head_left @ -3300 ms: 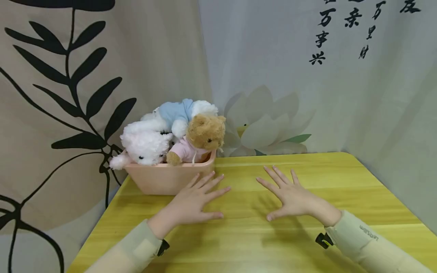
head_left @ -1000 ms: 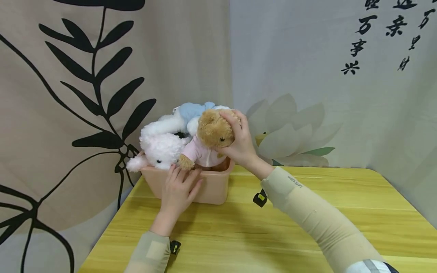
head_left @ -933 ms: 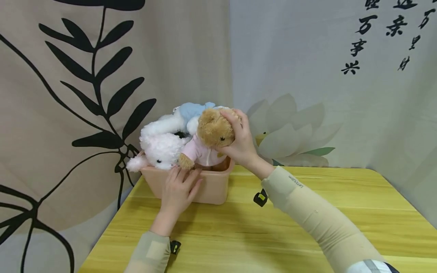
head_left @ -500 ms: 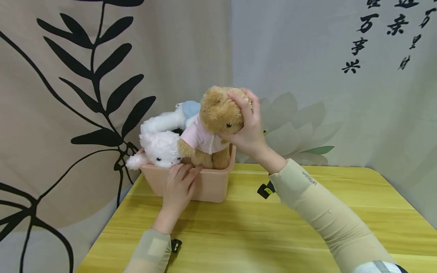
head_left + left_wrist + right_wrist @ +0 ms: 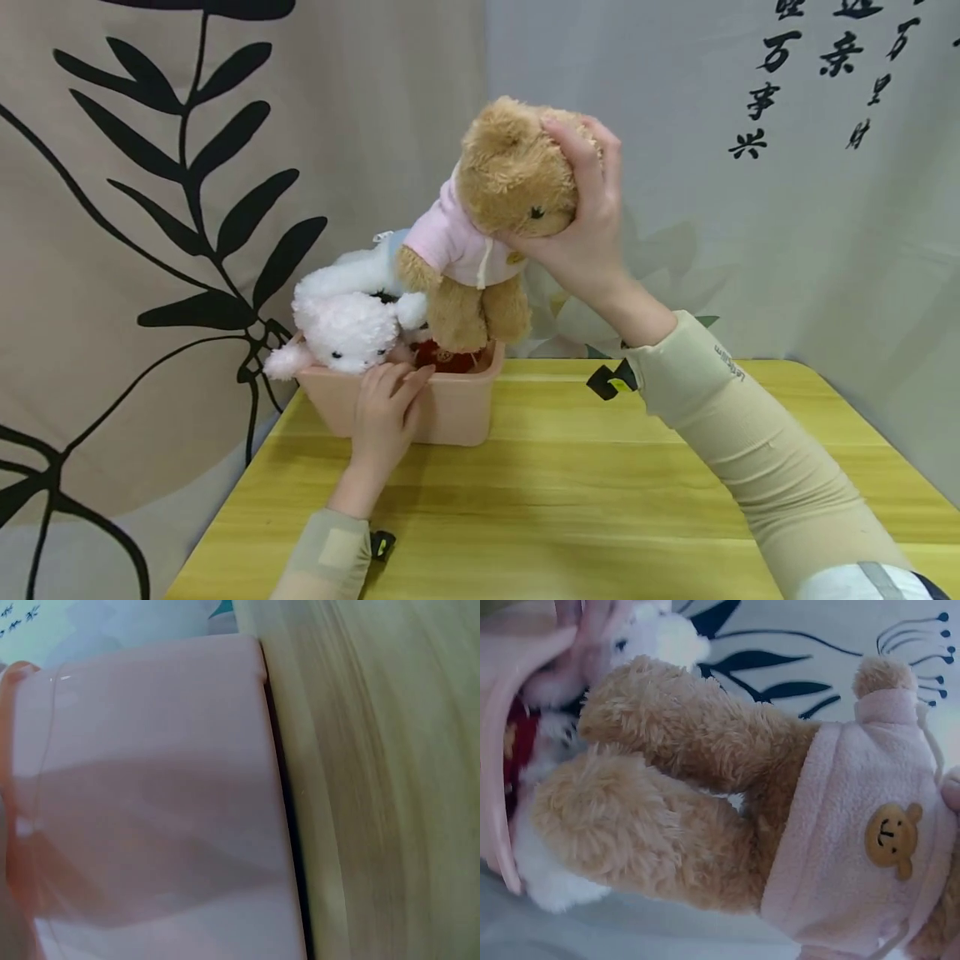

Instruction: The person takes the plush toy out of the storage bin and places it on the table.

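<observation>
My right hand grips the head of a brown teddy bear from the side, thumb under its chin. The bear wears a pink hoodie with a bear-face patch and hangs upright above the pink plastic bin, its feet just over the rim. My left hand holds the bin's front rim, fingers bent over the edge. In the bin lie a white plush toy, face to the front, and another white plush in blue clothes, partly hidden by the bear. Something red shows inside.
The bin stands at the far left of a yellow wood-grain table. Close behind hangs a curtain printed with black leaves, a pale flower and Chinese characters.
Both hands have moved from above the table to the bin. The right hand has taken the teddy bear by its head and lifted it upward, uncovering the red thing. The left hand stays at the rim.
</observation>
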The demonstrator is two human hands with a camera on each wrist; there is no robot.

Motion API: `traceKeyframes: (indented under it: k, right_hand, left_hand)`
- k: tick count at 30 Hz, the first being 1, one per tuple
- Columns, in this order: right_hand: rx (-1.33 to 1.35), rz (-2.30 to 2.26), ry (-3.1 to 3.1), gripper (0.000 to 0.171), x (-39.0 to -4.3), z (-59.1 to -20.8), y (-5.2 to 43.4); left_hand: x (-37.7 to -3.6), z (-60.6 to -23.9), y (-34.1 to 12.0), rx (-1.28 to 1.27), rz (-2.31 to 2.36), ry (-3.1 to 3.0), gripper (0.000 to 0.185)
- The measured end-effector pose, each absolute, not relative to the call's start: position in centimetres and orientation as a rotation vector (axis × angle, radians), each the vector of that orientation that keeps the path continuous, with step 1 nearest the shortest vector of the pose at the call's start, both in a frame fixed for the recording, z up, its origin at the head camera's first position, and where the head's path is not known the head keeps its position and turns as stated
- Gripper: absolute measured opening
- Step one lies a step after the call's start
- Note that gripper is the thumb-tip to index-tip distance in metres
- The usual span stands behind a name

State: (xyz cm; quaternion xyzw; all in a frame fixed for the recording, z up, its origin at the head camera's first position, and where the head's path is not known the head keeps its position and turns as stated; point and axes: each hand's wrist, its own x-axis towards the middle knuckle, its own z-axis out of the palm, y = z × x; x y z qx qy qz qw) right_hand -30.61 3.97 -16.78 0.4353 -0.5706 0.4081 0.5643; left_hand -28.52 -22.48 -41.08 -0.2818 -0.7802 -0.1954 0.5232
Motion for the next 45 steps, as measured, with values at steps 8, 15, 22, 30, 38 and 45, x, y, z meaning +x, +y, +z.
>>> traceKeyframes:
  k: [8,15,22,30,38,45]
  right_hand:
    - [0.935,0.908,-1.451,0.079,-31.3,-15.7,7.9]
    - [0.825,0.838,-1.643,0.082,-32.7,-16.8,10.8]
    - [0.747,0.719,-1.809,0.085,-36.0,-20.8,12.2]
    - [0.691,0.652,-2.030,0.086,-38.9,-26.6,13.0]
    - [0.590,0.738,-2.159,0.084,-41.1,-31.1,11.9]
    - [0.547,0.724,-2.198,0.086,-42.0,-35.2,10.9]
  left_hand:
    - [-28.4,-41.4,-22.0,-0.638,-0.448,-1.864,0.027]
    - [-28.6,-41.2,-21.9,-0.636,-0.466,-1.863,0.025]
    - [-28.5,-40.9,-22.1,-0.627,-0.447,-1.867,0.026]
    - [-28.5,-41.0,-21.9,-0.630,-0.451,-1.861,0.027]
    - [-28.8,-41.0,-21.9,-0.619,-0.451,-1.845,0.025]
    - [-28.7,-41.2,-21.7,-0.634,-0.445,-1.818,0.025]
